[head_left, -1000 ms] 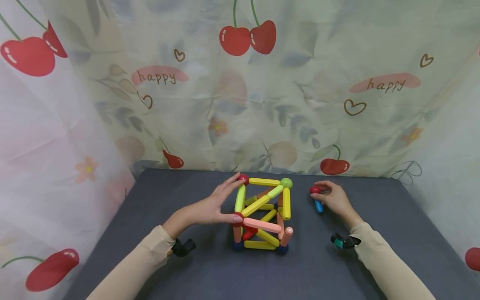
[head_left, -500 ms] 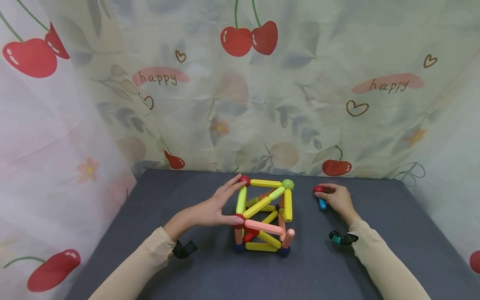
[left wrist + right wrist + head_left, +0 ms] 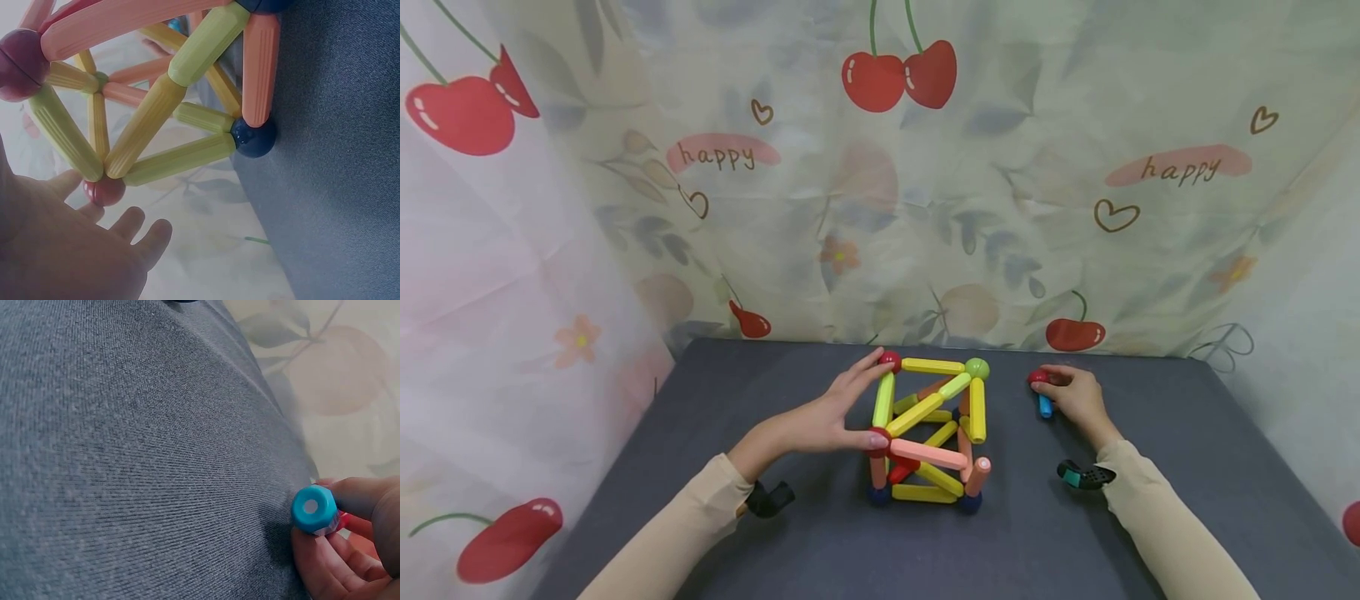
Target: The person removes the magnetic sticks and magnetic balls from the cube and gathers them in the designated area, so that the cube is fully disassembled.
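A cube-like frame of magnetic building sticks and balls point(image 3: 928, 454) stands mid-table in the head view, with yellow, lime and salmon sticks. My left hand point(image 3: 820, 421) lies along its left side with fingers extended. The thumb rests on the front red ball point(image 3: 877, 442) and a fingertip touches the back red ball point(image 3: 890, 361). In the left wrist view the spread fingers point(image 3: 153, 240) are beside a red ball point(image 3: 105, 191). To the right of the frame, my right hand point(image 3: 1078, 404) pinches a red ball point(image 3: 1037, 377) with a blue magnetic stick point(image 3: 1045, 407) attached; its end point(image 3: 312, 507) faces the right wrist camera.
A dark grey cloth-covered table point(image 3: 820, 533) bears everything. Its back edge meets a patterned curtain point(image 3: 745, 250) with cherries. A salmon stick point(image 3: 977, 477) stands up from the frame's front right blue ball point(image 3: 971, 502), with no ball on its top.
My right hand has shifted slightly right and toward the back with the red ball and blue stick. The left hand keeps its place against the frame.
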`<state>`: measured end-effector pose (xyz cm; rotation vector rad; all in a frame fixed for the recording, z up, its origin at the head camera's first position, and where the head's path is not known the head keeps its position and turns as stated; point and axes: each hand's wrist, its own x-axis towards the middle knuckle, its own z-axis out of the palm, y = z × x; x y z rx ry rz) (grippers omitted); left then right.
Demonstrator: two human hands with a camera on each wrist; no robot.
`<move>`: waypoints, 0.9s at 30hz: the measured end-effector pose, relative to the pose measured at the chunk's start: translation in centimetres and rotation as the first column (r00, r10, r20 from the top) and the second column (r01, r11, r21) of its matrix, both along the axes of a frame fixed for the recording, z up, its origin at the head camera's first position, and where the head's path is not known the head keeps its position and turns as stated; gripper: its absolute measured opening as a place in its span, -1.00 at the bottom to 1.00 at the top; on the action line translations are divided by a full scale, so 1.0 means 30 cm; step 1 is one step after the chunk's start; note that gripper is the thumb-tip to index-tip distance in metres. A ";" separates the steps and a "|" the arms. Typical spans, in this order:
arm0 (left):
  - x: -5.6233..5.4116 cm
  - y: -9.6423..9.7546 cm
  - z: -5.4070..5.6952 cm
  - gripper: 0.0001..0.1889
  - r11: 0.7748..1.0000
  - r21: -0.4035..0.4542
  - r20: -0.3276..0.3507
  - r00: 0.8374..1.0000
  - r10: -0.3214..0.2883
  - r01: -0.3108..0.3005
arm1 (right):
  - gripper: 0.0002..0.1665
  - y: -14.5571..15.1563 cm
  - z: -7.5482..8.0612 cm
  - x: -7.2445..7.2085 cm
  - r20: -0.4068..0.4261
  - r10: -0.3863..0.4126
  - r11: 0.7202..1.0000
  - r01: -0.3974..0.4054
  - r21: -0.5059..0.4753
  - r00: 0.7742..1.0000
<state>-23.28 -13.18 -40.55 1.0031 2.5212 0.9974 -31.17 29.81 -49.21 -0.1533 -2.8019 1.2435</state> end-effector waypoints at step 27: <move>0.006 0.000 0.009 0.04 1.000 -0.006 0.005 1.000 0.000 0.000 | -0.77 -0.027 0.008 0.035 -0.133 -0.128 0.992 0.130 0.005 0.983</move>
